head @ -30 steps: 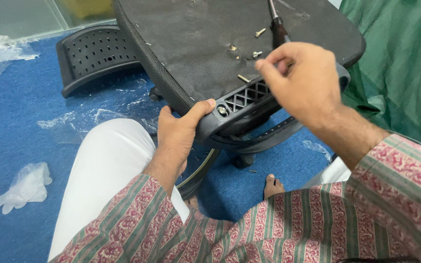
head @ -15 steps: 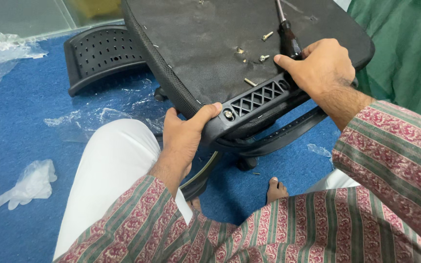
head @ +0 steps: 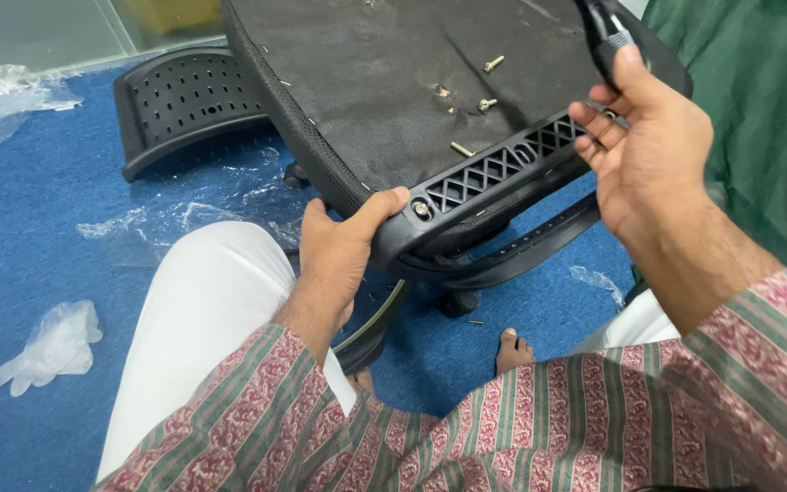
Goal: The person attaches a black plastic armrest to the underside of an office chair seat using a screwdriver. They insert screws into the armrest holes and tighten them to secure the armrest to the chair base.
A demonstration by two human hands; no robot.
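Observation:
An upturned black chair seat point(head: 384, 82) lies in front of me, its fabric underside facing up. A black plastic armrest bracket point(head: 494, 173) with a lattice pattern runs along its near edge, a bolt in its left end. My left hand point(head: 343, 251) grips the seat's near corner beside that bolt. My right hand point(head: 653, 150) is raised at the bracket's right end, wrapped around the black handle of a screwdriver point(head: 605, 32). Three loose screws point(head: 489, 82) rest on the fabric.
A perforated black chair back point(head: 184, 100) lies on the blue carpet point(head: 29, 237) at the far left. Clear plastic wrap point(head: 2, 91) and a crumpled plastic glove point(head: 43, 351) lie on the carpet. Green cloth point(head: 758, 91) is at the right. My white-trousered knee point(head: 202, 310) is below the seat.
My right hand has closed on the screwdriver handle and lifted it toward the upper right. My left hand keeps its hold on the seat corner. The view has moved closer.

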